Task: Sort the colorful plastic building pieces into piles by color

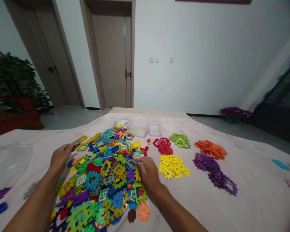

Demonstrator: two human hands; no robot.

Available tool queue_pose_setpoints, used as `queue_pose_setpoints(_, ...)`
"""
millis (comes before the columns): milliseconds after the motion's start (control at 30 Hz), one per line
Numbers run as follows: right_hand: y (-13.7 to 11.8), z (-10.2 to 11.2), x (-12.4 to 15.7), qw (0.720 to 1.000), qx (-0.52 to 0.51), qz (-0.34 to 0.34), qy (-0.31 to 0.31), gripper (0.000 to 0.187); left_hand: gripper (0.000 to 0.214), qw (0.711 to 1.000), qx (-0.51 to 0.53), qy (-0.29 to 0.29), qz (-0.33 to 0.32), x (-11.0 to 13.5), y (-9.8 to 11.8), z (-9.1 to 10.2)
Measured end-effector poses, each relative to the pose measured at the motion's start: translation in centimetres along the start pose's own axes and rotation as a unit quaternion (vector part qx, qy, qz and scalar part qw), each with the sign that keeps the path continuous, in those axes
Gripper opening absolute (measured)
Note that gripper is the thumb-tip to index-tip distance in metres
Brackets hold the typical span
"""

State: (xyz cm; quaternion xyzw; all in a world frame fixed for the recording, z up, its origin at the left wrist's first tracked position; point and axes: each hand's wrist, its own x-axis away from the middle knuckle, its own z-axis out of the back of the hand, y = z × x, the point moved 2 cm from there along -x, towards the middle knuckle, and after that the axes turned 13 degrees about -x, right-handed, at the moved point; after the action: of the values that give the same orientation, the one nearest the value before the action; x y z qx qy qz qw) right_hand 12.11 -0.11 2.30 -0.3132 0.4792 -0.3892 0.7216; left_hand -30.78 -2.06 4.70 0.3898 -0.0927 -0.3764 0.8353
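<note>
A large heap of mixed plastic building pieces (106, 174) lies between my two hands. My left hand (60, 158) is at the heap's far left edge, its fingers closed together beside yellow and green pieces (82, 147). Whatever is at those fingertips is too small to make out. On the heap's right side, my right hand (148, 170) has its thumb and fingers pinched at the edge of a grey toothed piece (131, 163). Close to that hand are a purple flower-shaped piece (130, 175) and a white lattice window piece (136, 155).
Sorted piles of red (163, 145), green (180, 140), yellow (174, 166), orange (210, 149) and purple pieces (215, 172) lie to the right. Clear plastic boxes (139, 125) stand behind the heap. A transparent bag (11, 164) is at the left on the pink tablecloth (246, 167).
</note>
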Motion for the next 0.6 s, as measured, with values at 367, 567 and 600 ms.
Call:
queue_pose_setpoints(367,2.5,-5.5,-15.1,0.946,0.284,-0.075,-0.139,0.023,0.044,0.985,-0.152,-0.060,-0.063,-0.1,-5.5,-1.6)
queue_pose_setpoints(567,3.8,-8.2,-16.9,0.934,0.304,-0.084,-0.170,0.021,0.046,0.978,-0.180,-0.062,-0.082,-0.3,-4.8,-2.1)
queue_pose_setpoints(600,3.8,-8.2,-16.9,0.934,0.302,-0.085,-0.169,0.021,0.047,0.979,-0.178,-0.061,-0.084,-0.4,-4.9,-2.1)
